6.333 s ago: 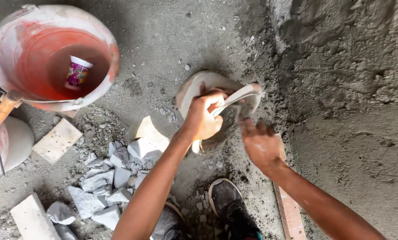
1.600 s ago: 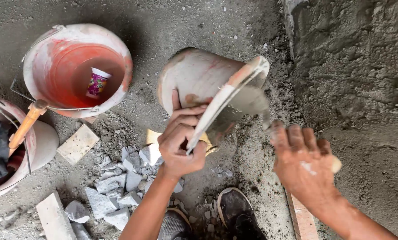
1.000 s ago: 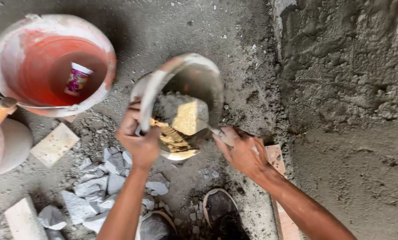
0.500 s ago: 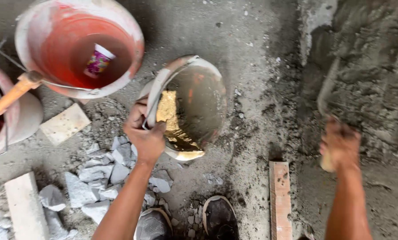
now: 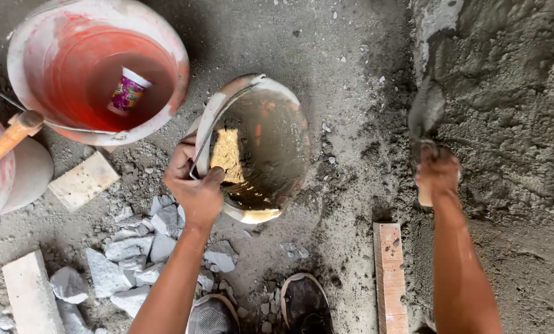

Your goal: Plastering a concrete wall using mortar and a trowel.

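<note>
The pan (image 5: 261, 148) is in the middle of the view, tilted on its side on the floor (image 5: 326, 49), with its mouth turned up toward you and a smear of wet mortar (image 5: 227, 158) low inside. Your left hand (image 5: 193, 185) is closed on its near rim, fingers curled over the edge and the thumb on the outside. It looks like a stiff, hard shell, so it will not bend in your grip, but the wet film probably makes the rim slippery; I judge the rim is the good place to hold, with the fingers hooked inside. With so little mortar left, it should be rather light. Your right hand (image 5: 438, 176) is wrapped tight around the handle of the trowel (image 5: 426, 114), and the blade, loaded with grey mortar, lies against the rough wall (image 5: 512, 93). The trowel is rigid; the load on it is soft and can slide off if the blade tips. To the left of the pan stands a red bucket (image 5: 97, 68) with a small cup (image 5: 127, 91) inside. Grey rubble (image 5: 134, 247) and a pale brick (image 5: 83, 180) lie near your left arm, a wood strip (image 5: 390, 272) lies below the right hand, and your shoes (image 5: 304, 303) are at the bottom edge.
</note>
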